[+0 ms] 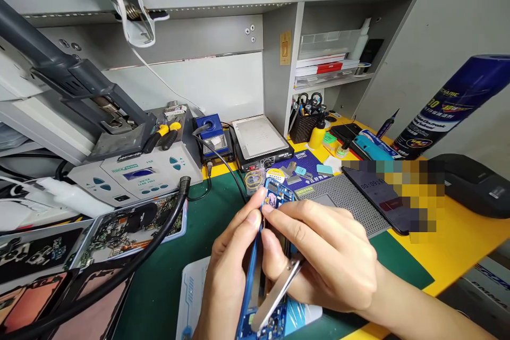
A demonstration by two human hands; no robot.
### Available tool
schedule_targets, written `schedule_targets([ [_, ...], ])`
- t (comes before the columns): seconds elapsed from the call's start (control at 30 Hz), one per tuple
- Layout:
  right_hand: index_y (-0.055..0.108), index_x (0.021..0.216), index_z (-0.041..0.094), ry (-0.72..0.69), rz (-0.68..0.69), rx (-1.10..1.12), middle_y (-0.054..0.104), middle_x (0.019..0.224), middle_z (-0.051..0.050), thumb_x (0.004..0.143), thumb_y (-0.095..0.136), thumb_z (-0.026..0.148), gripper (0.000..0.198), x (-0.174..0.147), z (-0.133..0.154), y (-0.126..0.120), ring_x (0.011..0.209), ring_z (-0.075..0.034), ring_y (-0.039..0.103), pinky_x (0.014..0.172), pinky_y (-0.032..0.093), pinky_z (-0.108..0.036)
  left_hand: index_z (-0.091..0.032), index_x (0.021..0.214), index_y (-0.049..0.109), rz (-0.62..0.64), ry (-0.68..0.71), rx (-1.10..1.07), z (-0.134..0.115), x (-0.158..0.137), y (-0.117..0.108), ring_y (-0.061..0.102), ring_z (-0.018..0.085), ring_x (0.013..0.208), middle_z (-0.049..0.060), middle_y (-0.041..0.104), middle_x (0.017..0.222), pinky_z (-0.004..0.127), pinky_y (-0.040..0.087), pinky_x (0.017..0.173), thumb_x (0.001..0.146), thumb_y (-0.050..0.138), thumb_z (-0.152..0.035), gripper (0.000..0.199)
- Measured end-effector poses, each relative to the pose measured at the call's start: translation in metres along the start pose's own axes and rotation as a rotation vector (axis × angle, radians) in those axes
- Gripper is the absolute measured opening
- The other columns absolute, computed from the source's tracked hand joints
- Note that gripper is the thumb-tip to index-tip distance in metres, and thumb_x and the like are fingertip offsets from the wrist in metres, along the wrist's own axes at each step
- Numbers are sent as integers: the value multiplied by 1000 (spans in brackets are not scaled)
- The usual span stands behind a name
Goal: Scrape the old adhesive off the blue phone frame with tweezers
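An opened phone with a blue frame, its circuit boards exposed, is tilted up between my hands. My left hand is closed around its left side, with the thumb near the upper edge. My right hand presses its index fingertip near the small parts at the phone's top end. Tucked in that same hand are metal tweezers, whose broad end points down to the lower left over the phone. Whatever lies under the right fingertips is hidden. Below the phone is a light blue and white pad.
A black hose from the grey rework station arcs across the left side. Phone shells and boards lie at left. Behind stand a hot plate and a soldering stand; at right, a phone and a tall blue spray can.
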State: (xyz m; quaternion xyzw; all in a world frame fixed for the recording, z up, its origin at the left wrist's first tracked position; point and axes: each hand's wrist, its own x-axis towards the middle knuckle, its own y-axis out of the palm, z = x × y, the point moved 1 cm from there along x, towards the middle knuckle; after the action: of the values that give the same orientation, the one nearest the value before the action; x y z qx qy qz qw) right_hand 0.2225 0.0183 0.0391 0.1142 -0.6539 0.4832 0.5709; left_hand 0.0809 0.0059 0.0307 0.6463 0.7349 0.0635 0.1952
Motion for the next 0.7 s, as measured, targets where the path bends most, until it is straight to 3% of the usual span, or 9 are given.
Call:
schedule_targets([
  [0.23, 71, 101, 12, 25, -10, -13, 80, 86, -7, 91, 63, 10, 13, 3, 2, -1, 64, -15, 71, 55, 52, -29, -34, 110, 81, -11, 2, 24, 4, 0, -4, 53, 20, 142, -8, 71, 137, 22, 47, 113, 91, 68, -32, 23],
  [0.37, 72, 95, 14, 148, -51, 75, 74, 74, -2, 92, 62, 8, 12, 7, -2, 1, 58, -12, 64, 53, 50, -25, -36, 108, 81, -15, -76, -73, 6, 1, -3, 52, 18, 143, -10, 70, 138, 19, 50, 108, 92, 68, -32, 21],
  [0.47, 70, 88, 17, 259, -62, 137, 71, 70, 0, 96, 59, 11, 15, 9, -7, 1, 57, -9, 63, 55, 51, -22, -36, 110, 81, -24, -132, -166, 4, 0, 0, 51, 22, 144, -8, 70, 137, 23, 51, 109, 88, 73, -36, 24],
  [0.6, 69, 86, 17, 315, -71, 131, 73, 73, -2, 97, 58, 12, 16, 10, -11, 1, 59, -10, 65, 56, 51, -22, -35, 118, 78, -46, -232, -217, 1, 0, 4, 38, 26, 151, -8, 66, 142, 28, 43, 117, 83, 78, -38, 34],
  [0.7, 69, 88, 18, 253, -77, 88, 73, 74, -1, 96, 60, 12, 13, 8, -13, 1, 61, -11, 66, 58, 52, -23, -34, 114, 80, -81, -248, -197, 1, 0, 5, 35, 25, 152, -10, 63, 145, 28, 38, 119, 85, 77, -34, 29],
])
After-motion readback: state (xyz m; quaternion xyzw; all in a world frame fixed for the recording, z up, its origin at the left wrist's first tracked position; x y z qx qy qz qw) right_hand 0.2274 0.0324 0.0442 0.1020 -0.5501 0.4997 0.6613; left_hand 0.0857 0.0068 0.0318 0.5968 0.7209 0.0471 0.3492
